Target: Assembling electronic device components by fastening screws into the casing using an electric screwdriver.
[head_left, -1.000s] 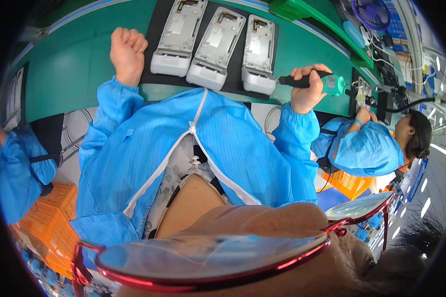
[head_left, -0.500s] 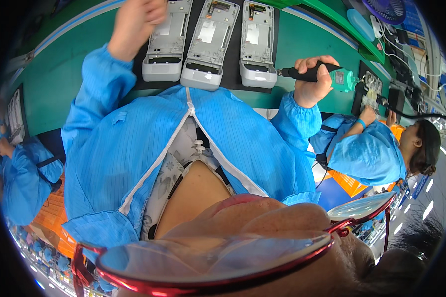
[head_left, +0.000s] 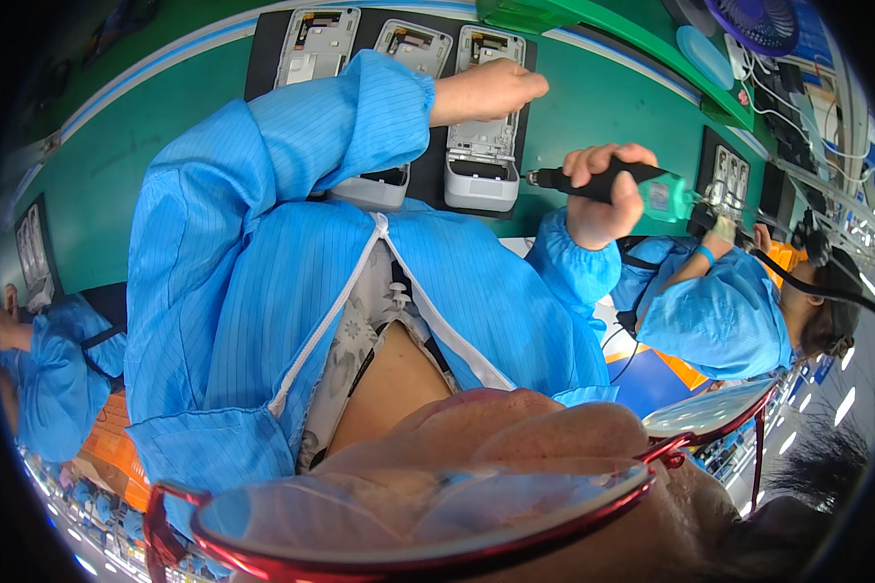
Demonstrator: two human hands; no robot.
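My right hand (head_left: pixel 603 199) is wrapped round a black and green electric screwdriver (head_left: pixel 663 194), which lies level with its tip pointing left. That tip is close to the lower right corner of the right grey device housing (head_left: pixel 481 185); I cannot tell whether they touch. My left hand (head_left: pixel 491 90) reaches across over the same housing, its fingers closed together, and what they may hold is hidden. Partly covered by my left arm are the middle housing (head_left: pixel 416 41) and the left housing (head_left: pixel 316 44). All three stand in a row, their inner frames facing up.
Under the housings lies a black mat (head_left: pixel 265 49) on the green table (head_left: pixel 194 107). A green shelf edge (head_left: pixel 612 34) runs along the far right, with a purple fan (head_left: pixel 758 21) behind it. Co-workers in blue sit right (head_left: pixel 719 311) and left (head_left: pixel 63 379).
My left hand has swung right, from beside the left housing to above the right one. The view has shifted, so the housings show lower. My right hand keeps hold of the screwdriver.
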